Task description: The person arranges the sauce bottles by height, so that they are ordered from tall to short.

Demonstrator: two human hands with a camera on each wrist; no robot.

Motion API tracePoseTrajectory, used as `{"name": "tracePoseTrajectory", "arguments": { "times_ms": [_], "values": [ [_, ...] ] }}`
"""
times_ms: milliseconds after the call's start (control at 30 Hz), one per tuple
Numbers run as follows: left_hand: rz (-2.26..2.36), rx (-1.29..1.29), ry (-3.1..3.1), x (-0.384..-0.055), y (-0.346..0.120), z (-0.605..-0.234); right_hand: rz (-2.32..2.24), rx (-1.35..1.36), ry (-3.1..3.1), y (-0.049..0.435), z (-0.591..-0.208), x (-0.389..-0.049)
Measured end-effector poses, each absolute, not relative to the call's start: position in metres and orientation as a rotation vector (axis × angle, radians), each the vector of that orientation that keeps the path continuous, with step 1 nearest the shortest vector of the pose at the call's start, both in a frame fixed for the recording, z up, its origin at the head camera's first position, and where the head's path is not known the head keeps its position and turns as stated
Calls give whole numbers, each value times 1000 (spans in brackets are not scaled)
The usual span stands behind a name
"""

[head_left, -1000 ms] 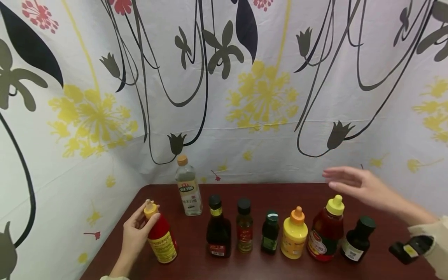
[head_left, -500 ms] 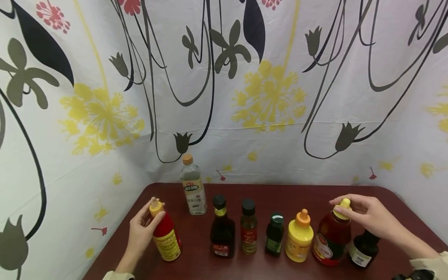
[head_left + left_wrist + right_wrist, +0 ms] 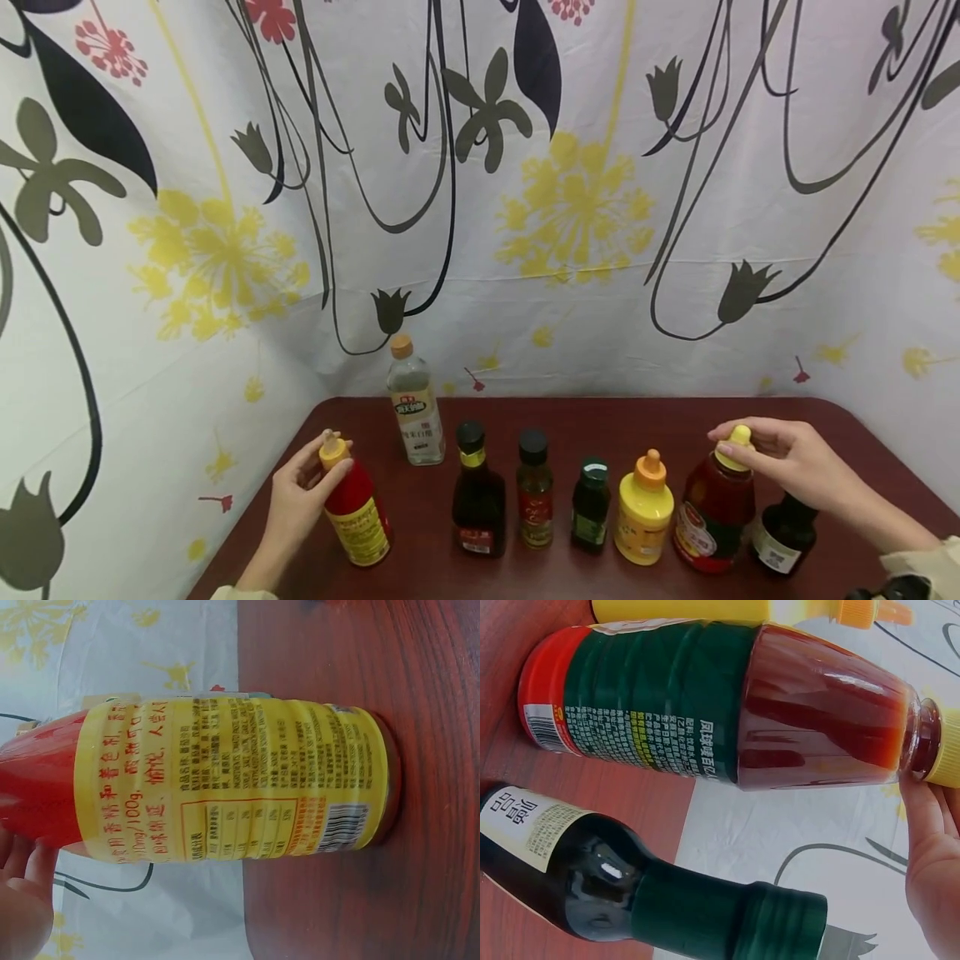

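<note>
On the left of the table, my left hand (image 3: 300, 492) grips the neck of a red ketchup bottle (image 3: 240, 780) with a yellow cap and a yellow label. The bottle stands on the table, tilted slightly in the head view. At the right, my right hand (image 3: 795, 462) holds a sauce bottle (image 3: 705, 705) by its yellow cap, thumb in front and fingers behind. That bottle holds dark red sauce and has a green and red label. Partly behind my right wrist stands a dark bottle (image 3: 577, 862) with a green cap and a white label.
Between my hands stand a dark sauce bottle (image 3: 478, 508), a slim bottle with a red label (image 3: 535, 500), a small green-capped bottle (image 3: 590, 508) and a yellow squeeze bottle (image 3: 643, 517). A clear vinegar bottle (image 3: 416, 417) stands farther back. A patterned cloth (image 3: 570, 342) hangs behind the table (image 3: 600, 408).
My right hand has come down from above the table onto the yellow cap of the sauce bottle and now holds it. My left hand has stayed on the ketchup bottle.
</note>
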State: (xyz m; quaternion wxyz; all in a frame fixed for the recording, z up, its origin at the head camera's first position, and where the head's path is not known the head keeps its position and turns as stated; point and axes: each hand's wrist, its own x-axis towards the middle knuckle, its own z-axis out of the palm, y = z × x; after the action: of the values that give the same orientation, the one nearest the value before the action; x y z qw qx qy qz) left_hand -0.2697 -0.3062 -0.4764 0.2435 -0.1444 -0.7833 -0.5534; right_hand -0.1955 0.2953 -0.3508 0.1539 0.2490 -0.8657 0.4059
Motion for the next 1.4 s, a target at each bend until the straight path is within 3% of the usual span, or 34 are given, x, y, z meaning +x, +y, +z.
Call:
{"name": "tracePoseTrajectory", "arguments": {
  "times_ms": [233, 333, 767, 1400],
  "values": [
    [-1488, -218, -2285, -220, -255, -387, 1167, 670, -2492, 292, -350, -194],
    [-1441, -191, -2346, -216, -243, -369, 1153, 644, -2498, 291, -350, -194],
    [-1339, -342, -2310, -245, -213, -335, 1174, 659, -2485, 291, -350, -193],
    [-1468, -464, -2270, -283, -167, -329, 1180, 695, -2466, 294, -353, -196]
  ]
}}
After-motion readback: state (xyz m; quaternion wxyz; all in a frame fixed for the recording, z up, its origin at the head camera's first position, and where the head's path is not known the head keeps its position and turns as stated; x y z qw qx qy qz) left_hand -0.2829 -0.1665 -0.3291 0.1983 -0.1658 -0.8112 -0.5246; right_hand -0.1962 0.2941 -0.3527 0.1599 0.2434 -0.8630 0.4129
